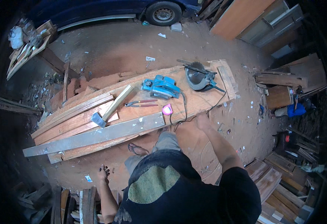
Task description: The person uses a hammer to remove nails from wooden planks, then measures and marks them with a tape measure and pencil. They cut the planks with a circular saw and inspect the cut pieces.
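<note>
My right hand (202, 121) reaches toward the near edge of a long wooden plank bench (193, 102), close to a black power cord (184, 112); it holds nothing that I can see. My left hand (103, 173) hangs low at my side with fingers spread, empty. On the bench lie a blue electric planer (160, 86), a circular saw (198, 77), red-handled pliers (141, 103), a pink tape measure (167, 109), a hammer (109, 108) and a long grey metal straightedge (96, 135). My foot in a sandal (137, 149) stands on the dirt below.
Reddish planks (74, 114) are stacked on the bench's left end. Timber offcuts lie at right (279, 80) and lower right (271, 179). A dark blue car (133, 9) stands at the back. More wood scraps (27, 48) sit far left on the dirt floor.
</note>
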`<state>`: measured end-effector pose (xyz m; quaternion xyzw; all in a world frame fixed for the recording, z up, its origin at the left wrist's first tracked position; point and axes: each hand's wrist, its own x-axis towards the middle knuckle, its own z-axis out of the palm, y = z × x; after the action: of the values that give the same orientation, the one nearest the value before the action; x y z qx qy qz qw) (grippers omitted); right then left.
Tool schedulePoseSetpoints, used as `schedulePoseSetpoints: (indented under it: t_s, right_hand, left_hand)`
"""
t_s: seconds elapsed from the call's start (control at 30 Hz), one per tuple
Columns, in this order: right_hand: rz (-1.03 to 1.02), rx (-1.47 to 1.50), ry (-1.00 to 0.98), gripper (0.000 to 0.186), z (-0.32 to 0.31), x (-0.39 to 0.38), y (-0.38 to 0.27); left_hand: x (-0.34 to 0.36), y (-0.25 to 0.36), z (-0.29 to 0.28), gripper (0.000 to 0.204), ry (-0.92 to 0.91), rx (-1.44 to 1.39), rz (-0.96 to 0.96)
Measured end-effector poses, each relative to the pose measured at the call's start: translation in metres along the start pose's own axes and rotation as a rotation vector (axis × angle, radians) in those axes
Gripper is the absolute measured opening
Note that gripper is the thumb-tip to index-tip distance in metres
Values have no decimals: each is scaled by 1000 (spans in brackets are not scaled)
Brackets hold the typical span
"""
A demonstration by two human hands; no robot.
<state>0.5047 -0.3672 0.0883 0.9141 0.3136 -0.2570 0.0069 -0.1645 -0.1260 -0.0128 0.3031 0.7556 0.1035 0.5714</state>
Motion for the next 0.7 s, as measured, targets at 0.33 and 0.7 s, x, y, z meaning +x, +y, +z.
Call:
schedulePoseSetpoints:
  t_s: [0.33, 0.7]
  right_hand:
    - [-313, -768, -114, 42, -64, 196, 59]
    - [-415, -546, -112, 51, -205, 224, 43]
  left_hand:
    - [-90, 9, 106, 33, 63, -75, 80]
    - [-191, 176, 311, 37, -89, 53, 667]
